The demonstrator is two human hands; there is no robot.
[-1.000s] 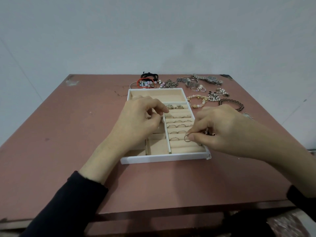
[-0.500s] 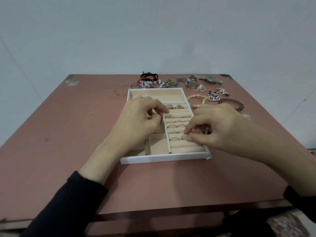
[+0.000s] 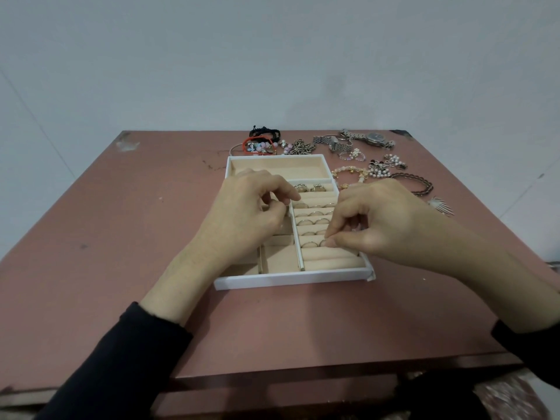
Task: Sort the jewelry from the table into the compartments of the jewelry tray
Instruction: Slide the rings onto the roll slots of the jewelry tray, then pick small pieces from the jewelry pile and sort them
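One thin ring [image 3: 323, 243], light, stiff and slippery by our guess, is best taken by its band's edges. We see it pinched between the fingers [image 3: 335, 243] of our right hand [image 3: 378, 225], at a roll slot in the jewelry tray [image 3: 291, 281] on the desk [image 3: 121, 237]. Our left hand [image 3: 251, 213] curls its fingers together; holding anything, we cannot tell.

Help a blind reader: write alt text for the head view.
A right hand pinches a thin metal ring at the beige ring rolls of a white rectangular jewelry tray; the left hand hovers curled above. Beaded bracelets lie behind on the reddish table.
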